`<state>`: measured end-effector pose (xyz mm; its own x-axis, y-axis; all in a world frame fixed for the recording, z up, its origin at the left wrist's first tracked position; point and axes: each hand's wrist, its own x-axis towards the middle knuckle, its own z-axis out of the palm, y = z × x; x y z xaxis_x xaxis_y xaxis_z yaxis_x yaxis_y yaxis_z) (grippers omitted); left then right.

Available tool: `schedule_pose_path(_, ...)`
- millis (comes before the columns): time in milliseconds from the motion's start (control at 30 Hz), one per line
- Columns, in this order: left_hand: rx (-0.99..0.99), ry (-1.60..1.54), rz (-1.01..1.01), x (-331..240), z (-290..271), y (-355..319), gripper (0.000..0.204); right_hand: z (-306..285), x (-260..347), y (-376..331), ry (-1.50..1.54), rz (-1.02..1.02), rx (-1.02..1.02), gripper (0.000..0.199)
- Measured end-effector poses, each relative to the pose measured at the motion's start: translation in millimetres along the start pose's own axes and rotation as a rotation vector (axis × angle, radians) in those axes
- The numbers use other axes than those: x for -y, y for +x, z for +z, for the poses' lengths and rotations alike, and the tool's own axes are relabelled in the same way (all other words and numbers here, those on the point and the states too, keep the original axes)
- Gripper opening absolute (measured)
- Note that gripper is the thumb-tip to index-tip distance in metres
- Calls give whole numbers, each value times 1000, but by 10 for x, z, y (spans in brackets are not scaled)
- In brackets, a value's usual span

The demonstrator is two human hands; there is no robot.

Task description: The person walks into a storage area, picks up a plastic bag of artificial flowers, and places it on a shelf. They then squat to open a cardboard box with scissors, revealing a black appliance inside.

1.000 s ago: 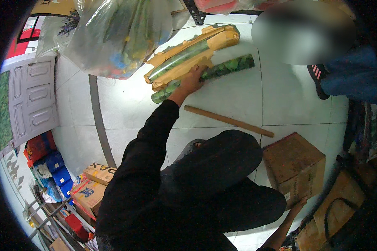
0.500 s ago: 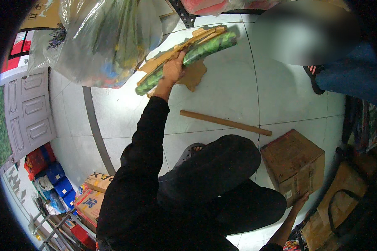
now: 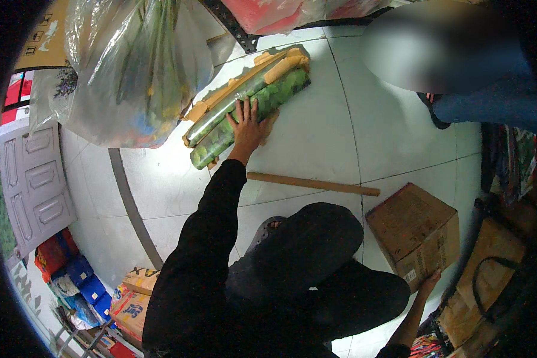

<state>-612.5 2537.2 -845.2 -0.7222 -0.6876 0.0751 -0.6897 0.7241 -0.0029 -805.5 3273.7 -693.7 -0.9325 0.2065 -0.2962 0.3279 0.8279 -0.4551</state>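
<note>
Up at twelve o'clock, the left hand [image 3: 246, 126] presses flat, fingers spread, on green leaf-print plastic-wrapped rolls [image 3: 244, 116]; the right hand [image 3: 428, 280], at five o'clock, touches a brown cardboard box [image 3: 413, 234], grip unclear.

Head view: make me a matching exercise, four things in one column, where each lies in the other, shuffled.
Things:
1. green rolls
2. wooden stick
3. cardboard box
4. clear plastic bag

Places:
A. on the tiles between the rolls and the bent knee
B. under the left hand
C. upper left, beside the rolls
D. lower right, with the right hand at its lower edge

Pairs: 1-B, 2-A, 3-D, 4-C
</note>
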Motion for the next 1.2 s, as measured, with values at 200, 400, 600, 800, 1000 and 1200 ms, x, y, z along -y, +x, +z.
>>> schedule_pose_path(200, 39, -58, 165, 135, 65, 414, 70, -118, -616, 158, -633, -459, -74, 58)
schedule_pose_path(400, -29, -12, 208, -111, 88, 231, 59, -61, -378, 149, -289, -140, 24, 58)
schedule_pose_path(600, 34, -12, 200, -328, -340, -3, 63, 133, 463, -160, 11, 63, -6, 65)
schedule_pose_path(800, 530, -491, 787, -980, -190, -1053, 62, 116, 112, -93, -51, -59, 13, 64)
schedule_pose_path(1000, 381, -321, 504, -903, -123, -1191, 48, 94, -22, 18, -66, -109, -9, 61)
schedule_pose_path(1200, 17, -128, 18, 135, -526, -315, 48, 157, 485, -183, 233, 103, 16, 64)
